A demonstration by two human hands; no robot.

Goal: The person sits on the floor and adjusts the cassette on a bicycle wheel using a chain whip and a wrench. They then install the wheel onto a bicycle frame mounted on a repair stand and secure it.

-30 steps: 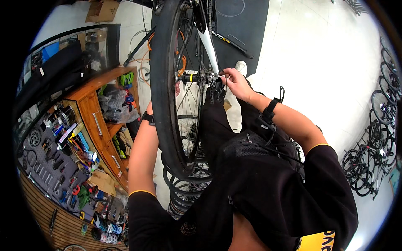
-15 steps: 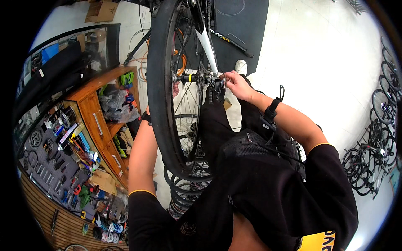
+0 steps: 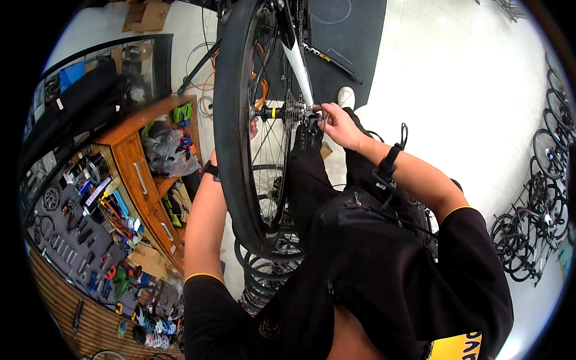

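A bicycle's rear wheel (image 3: 235, 129) with a wide black tyre stands upright before me, its hub (image 3: 271, 112) carrying a yellow band. On the hub's right side are the cassette (image 3: 294, 112) and the rear derailleur (image 3: 313, 123), below a white and black frame stay (image 3: 297, 67). My right hand (image 3: 339, 124) is closed, thumb and fingers bent at the axle end beside the derailleur; what they pinch is too small to make out. Beyond the tyre, my left hand (image 3: 254, 128) is mostly hidden. Its visible fingers are curled near the hub's left end, their hold concealed.
A wooden cabinet (image 3: 127, 162) and a tool board (image 3: 72, 240) stand at left. A black mat (image 3: 354, 36) lies under the bike, with a black pump-like tube (image 3: 333, 62) on it. More wheels (image 3: 255, 279) stand below, and several bicycles (image 3: 534, 210) line the right.
The wheel appears very slightly farther right in the view. My right fingers have bent a little at the axle end; both hands stay in nearly the same places.
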